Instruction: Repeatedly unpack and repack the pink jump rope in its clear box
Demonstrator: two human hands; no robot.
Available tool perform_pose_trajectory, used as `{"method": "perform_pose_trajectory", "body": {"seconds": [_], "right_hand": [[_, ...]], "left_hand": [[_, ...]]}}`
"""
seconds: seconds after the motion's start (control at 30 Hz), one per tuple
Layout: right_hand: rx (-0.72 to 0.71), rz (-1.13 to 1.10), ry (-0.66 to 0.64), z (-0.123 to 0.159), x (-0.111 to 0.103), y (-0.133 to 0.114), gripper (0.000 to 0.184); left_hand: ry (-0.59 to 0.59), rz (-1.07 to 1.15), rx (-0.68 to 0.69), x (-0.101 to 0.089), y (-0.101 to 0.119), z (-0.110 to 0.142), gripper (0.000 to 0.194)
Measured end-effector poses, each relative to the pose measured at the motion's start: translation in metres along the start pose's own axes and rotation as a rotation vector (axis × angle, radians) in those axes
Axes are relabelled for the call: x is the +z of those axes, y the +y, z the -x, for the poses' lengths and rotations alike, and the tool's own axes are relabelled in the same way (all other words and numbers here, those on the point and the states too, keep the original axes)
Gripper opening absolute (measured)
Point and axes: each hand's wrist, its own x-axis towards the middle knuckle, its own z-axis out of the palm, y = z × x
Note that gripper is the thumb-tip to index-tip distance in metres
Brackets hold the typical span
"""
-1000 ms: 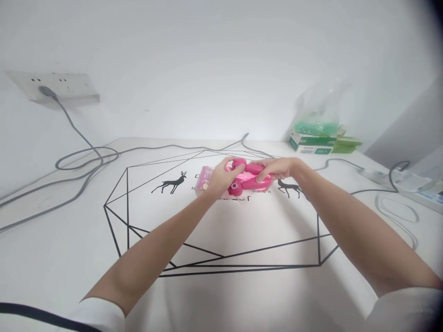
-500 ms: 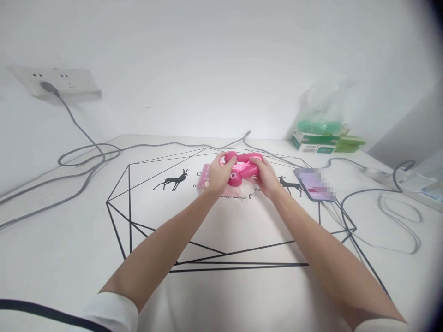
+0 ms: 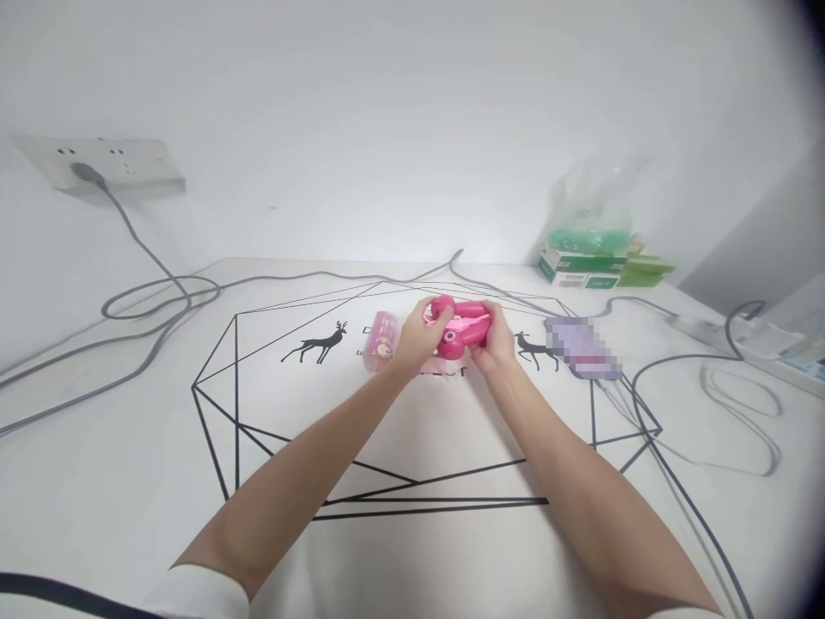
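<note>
A bright pink plastic toy with rounded handles is held between both hands above the middle of the white table. My left hand is closed on its left end, fingers curled over a pink loop. My right hand is closed on its right end. A small pink packet with a cartoon figure lies on the table just left of my left hand. What lies under the toy is hidden.
A phone lies to the right of my hands. Grey cables run from a wall socket strip across the back left. Green boxes and a clear bag stand at the back right. More cables loop at the right.
My right arm has swung in from the right, uncovering the phone. Both hands now grip the pink toy closer together, and the toy has been turned slightly.
</note>
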Motion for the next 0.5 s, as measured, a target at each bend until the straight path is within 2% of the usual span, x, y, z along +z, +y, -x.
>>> {"method": "perform_pose_trajectory", "body": {"seconds": [0.1,0.17,0.23,0.33,0.5], "right_hand": [[-0.068,0.03,0.008,-0.01,-0.009,-0.001,0.026],[-0.092,-0.03,0.043,-0.015,-0.015,-0.004,0.024],[-0.078,-0.14,0.1,-0.018,-0.019,-0.006,0.021],[-0.068,-0.253,0.163,-0.019,-0.023,-0.009,0.017],[-0.143,-0.188,0.245,-0.023,-0.034,-0.004,0.015]], "left_hand": [[-0.118,-0.037,-0.036,-0.007,0.003,0.001,0.06],[-0.191,-0.08,0.003,-0.013,0.004,0.002,0.061],[-0.232,-0.192,0.105,-0.021,0.002,0.002,0.057],[-0.25,-0.503,0.309,-0.031,-0.005,0.004,0.052],[-0.334,-1.021,0.577,-0.039,-0.026,0.009,0.038]]}}
